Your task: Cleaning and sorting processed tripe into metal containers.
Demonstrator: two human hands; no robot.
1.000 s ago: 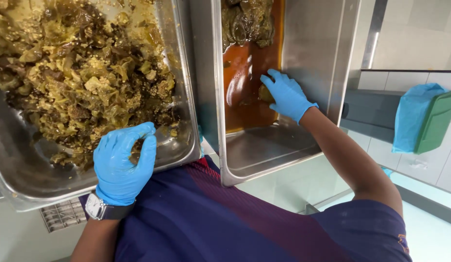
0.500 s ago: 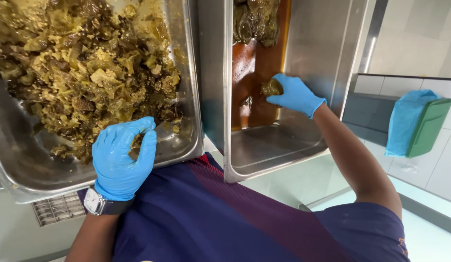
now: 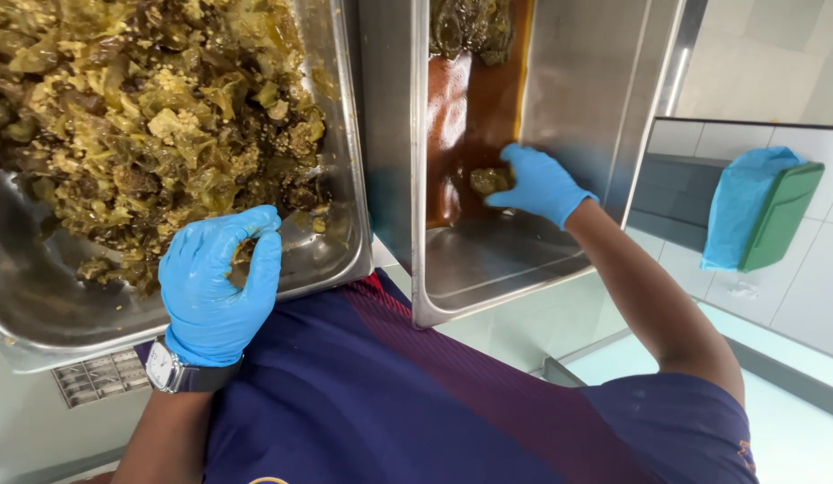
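Observation:
My left hand [image 3: 215,291], in a blue glove with a wristwatch below it, is curled around a small clump of greens at the near edge of a large steel pan [image 3: 340,215]. That pan is heaped with a chopped green leaf and grain mix [image 3: 138,134]. My right hand [image 3: 540,185], also gloved, grips a small rolled green leaf parcel [image 3: 488,179] low over brown sauce [image 3: 466,116] in a second steel pan [image 3: 578,81]. Several more rolled parcels [image 3: 470,27] lie at that pan's far end.
Both pans stand side by side, tilted toward me, on a pale glass-like counter [image 3: 560,323]. At right, a green box draped with a blue cloth [image 3: 757,220] hangs on a tiled wall. A small metal grate [image 3: 98,376] sits beneath the left pan.
My right hand went from lying flat on the sauce to gripping a rolled parcel, then sank slightly toward the pan's near end. My left hand stayed in place.

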